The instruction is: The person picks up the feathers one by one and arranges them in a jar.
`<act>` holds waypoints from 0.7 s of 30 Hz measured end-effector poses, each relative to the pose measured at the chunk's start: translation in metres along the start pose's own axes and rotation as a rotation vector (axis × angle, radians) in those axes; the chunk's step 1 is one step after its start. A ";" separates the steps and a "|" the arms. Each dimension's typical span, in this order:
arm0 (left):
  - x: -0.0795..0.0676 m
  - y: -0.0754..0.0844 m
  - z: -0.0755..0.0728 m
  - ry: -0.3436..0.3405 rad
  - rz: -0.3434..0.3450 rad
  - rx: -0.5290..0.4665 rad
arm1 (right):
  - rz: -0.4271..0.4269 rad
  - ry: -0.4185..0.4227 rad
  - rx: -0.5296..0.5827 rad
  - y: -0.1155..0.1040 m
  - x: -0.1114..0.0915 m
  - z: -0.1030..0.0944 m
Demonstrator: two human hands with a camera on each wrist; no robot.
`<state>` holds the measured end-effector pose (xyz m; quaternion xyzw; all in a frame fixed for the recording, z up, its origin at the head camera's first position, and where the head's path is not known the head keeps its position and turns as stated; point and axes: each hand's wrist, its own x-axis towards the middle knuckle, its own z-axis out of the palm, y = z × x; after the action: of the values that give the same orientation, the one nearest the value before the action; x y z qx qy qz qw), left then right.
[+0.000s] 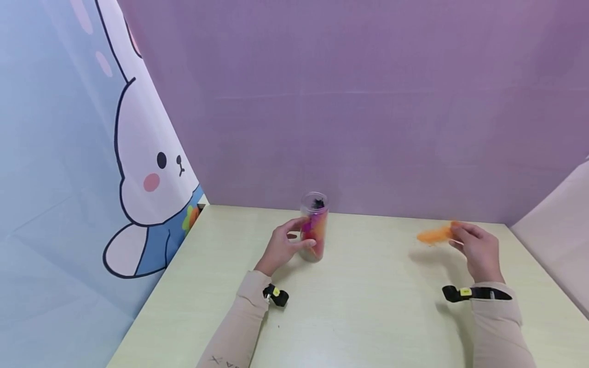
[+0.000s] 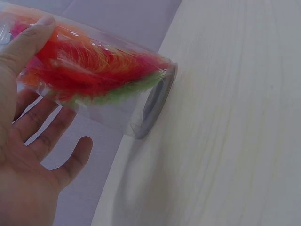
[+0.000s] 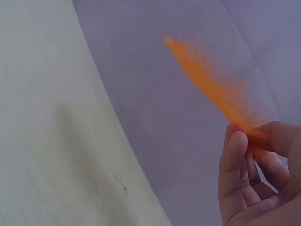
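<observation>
A clear plastic jar (image 1: 315,230) stands upright on the table, packed with coloured feathers (image 2: 101,63) in red, orange, pink and green. A dark tuft (image 1: 318,204) shows near its open top. My left hand (image 1: 284,244) grips the jar from its left side, thumb in front and fingers reaching behind. Off to the right, my right hand (image 1: 478,250) pinches an orange feather (image 1: 434,235) between thumb and fingertips, above the tabletop. In the right wrist view the orange feather (image 3: 207,82) points up and away from the fingers, its near end tucked between them.
The pale wooden table (image 1: 368,306) reaches back to a purple cloth backdrop (image 1: 368,112). At the left hangs a blue cloth (image 1: 55,204) with a cartoon rabbit. A whitish cloth (image 1: 557,230) borders the right side. Small dark specks (image 3: 121,183) mark the tabletop.
</observation>
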<state>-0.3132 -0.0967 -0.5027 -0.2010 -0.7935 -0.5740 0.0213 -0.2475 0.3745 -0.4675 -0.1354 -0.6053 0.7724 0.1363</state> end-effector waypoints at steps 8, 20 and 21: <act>0.000 0.002 0.001 0.002 -0.017 -0.028 | -0.007 -0.035 -0.086 -0.007 -0.005 0.015; 0.000 0.006 0.007 0.011 -0.037 -0.036 | -0.062 -0.114 -0.156 -0.019 -0.016 0.045; 0.000 0.006 0.007 0.007 -0.034 -0.035 | -0.067 -0.118 -0.161 -0.019 -0.016 0.048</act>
<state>-0.3103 -0.0888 -0.4995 -0.1857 -0.7866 -0.5888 0.0108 -0.2492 0.3300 -0.4374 -0.0798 -0.6765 0.7231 0.1145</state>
